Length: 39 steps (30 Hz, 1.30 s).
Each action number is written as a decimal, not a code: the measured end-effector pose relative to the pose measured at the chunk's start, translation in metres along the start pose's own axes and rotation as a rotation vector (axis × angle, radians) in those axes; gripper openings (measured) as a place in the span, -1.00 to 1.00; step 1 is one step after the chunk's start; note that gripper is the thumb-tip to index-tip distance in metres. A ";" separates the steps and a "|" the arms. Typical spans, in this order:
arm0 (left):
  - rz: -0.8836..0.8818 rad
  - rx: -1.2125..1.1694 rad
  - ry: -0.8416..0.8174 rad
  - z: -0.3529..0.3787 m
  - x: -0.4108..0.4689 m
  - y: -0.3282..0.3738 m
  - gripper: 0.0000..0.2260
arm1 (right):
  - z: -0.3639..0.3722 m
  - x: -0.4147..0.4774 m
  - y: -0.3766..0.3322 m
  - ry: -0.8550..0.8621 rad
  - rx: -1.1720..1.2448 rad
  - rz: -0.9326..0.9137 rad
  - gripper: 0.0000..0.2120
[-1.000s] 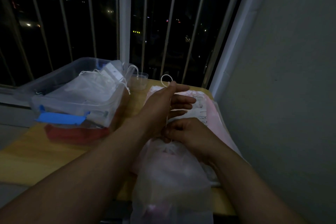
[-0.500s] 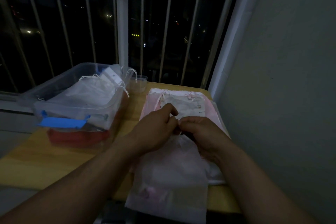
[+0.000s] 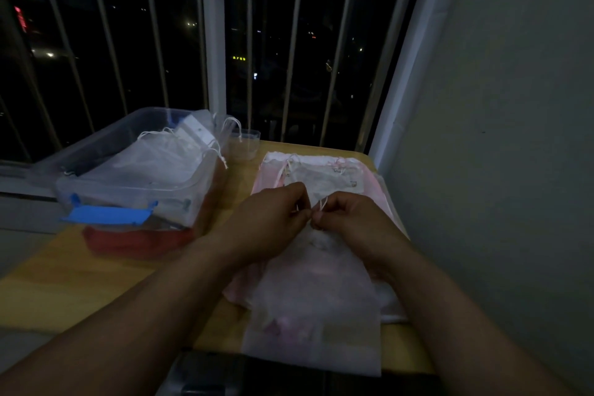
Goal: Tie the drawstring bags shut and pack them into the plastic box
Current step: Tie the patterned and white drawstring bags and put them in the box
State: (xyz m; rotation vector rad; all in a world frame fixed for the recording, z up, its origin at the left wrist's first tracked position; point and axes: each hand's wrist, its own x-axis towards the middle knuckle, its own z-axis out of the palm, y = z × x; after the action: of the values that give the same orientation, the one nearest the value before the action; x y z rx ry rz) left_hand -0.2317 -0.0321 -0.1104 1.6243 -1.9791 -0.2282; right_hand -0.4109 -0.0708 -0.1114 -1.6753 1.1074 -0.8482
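Drawstring (image 3: 324, 202) loop, pulled high a second earlier, was down at the gathered neck of the bag (image 3: 315, 299). Left hand (image 3: 273, 212) and right hand (image 3: 350, 219) each pinched an end, knuckles nearly touching. It lay on the pile (image 3: 321, 177) beside the plastic box (image 3: 135, 185). Knot seemed underway, packing ahead.

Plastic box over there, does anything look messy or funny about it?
A little. The drawstring bags inside are heaped above the rim of the plastic box, and their white strings dangle over its right side. Its blue latch sticks out flat, unclipped. Nothing looks spilled or torn.
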 end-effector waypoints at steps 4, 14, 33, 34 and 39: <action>-0.014 0.074 0.058 -0.002 0.001 0.003 -0.86 | 0.003 0.001 -0.004 0.035 -0.101 -0.056 -0.89; -0.288 -0.397 -0.097 0.001 0.001 0.007 -0.83 | 0.004 -0.002 -0.003 0.078 -0.089 -0.010 -0.91; -0.073 -0.497 -0.149 -0.001 0.000 -0.006 -0.93 | -0.009 -0.004 -0.003 -0.019 0.041 0.003 -0.88; -0.070 -0.481 -0.164 -0.001 0.000 -0.006 -0.93 | -0.010 -0.004 -0.003 -0.018 0.020 -0.013 -0.89; -0.072 -0.415 -0.152 0.003 0.002 -0.003 -0.87 | -0.009 -0.007 -0.005 0.027 -0.035 -0.081 -0.87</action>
State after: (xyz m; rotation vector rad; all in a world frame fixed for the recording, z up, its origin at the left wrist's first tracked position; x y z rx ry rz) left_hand -0.2306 -0.0356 -0.1141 1.4394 -1.8278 -0.7563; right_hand -0.4196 -0.0664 -0.1039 -1.7519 1.0843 -0.9102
